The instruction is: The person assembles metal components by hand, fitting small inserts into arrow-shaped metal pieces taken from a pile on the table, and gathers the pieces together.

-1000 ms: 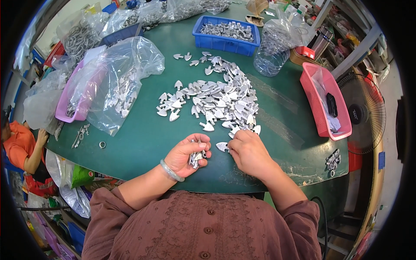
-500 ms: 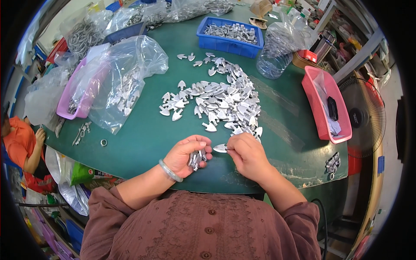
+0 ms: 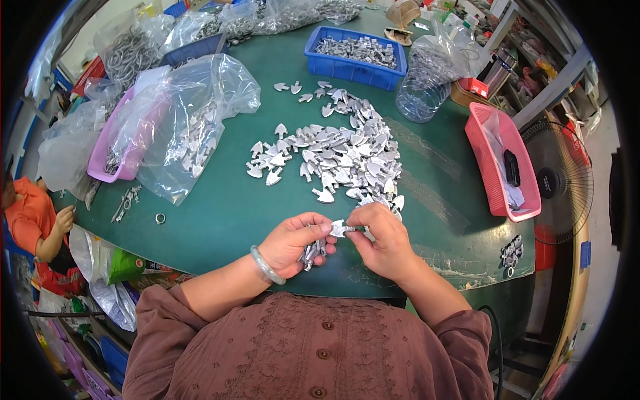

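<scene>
Between my two hands is a silver shield-shaped metal piece [image 3: 339, 229] with a short stem. The thumb and forefinger of my left hand [image 3: 293, 244] pinch its broad end, while that palm and its curled fingers also hold several small metal parts [image 3: 313, 253]. My right hand [image 3: 382, 240] is closed on the stem side of the same piece; whether a small part is also in its fingertips is hidden. Just beyond my hands a heap of similar metal pieces [image 3: 353, 153] spreads over the green table [image 3: 220, 233].
A blue bin [image 3: 357, 79] of small metal parts stands at the back, beside a clear plastic jar [image 3: 423, 100]. On the right are a pink basket [image 3: 477, 147] and a fan [image 3: 560, 180]. Leftward lie a plastic bag [image 3: 227, 93] and a purple basket [image 3: 100, 157]. Another person [image 3: 33, 217] sits far left.
My right hand has brought the shield-shaped piece to my left hand. My left thumb and forefinger now grip its broad end, and the two hands are closer together.
</scene>
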A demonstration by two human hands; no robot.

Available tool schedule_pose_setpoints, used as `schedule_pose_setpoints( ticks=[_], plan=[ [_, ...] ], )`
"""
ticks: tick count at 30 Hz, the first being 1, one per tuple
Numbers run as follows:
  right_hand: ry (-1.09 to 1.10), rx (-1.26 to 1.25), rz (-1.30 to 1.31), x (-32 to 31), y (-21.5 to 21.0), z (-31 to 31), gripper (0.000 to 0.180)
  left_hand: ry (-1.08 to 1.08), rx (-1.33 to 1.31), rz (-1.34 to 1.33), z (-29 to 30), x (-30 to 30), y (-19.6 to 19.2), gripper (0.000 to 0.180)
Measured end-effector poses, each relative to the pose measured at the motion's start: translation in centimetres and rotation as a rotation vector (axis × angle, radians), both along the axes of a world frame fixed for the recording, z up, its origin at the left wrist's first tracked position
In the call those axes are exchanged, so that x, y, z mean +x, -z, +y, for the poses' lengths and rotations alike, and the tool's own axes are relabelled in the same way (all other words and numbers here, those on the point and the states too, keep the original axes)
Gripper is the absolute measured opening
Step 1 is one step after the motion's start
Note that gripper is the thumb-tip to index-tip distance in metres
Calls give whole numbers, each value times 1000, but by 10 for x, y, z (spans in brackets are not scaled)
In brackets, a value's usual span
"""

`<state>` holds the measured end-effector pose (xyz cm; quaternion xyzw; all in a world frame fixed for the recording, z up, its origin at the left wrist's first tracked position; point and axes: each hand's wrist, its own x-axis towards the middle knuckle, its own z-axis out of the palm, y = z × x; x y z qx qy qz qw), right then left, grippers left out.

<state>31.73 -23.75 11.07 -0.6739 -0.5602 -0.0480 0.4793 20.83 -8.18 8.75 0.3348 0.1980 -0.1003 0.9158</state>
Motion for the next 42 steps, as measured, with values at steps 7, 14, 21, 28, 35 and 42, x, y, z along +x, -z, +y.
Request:
schedule_pose_setpoints(
  ticks=[7, 14, 21, 28, 35, 42],
  plan=[
    [78, -72, 38, 3, -4, -6, 29, -32, -53, -17, 3, -1, 9, 9],
    [175, -227, -68, 17, 1, -29, 21, -29, -141, -41, 4, -1, 9, 9],
    [137, -478, -196, 10, 0, -40, 20, -39, -254, -118, 7, -1, 17, 12],
    [205, -516, -191, 4, 9, -41, 18, -52, -449, -214, 8, -1, 19, 11],
    [228, -559, -303, 4, 14, -39, 15, -37, -324, -151, 8, -1, 17, 13],
    [106, -307, 1091, -2, 3, -31, 16, -91, -138, -51, -1, 1, -1, 23]
  ],
)
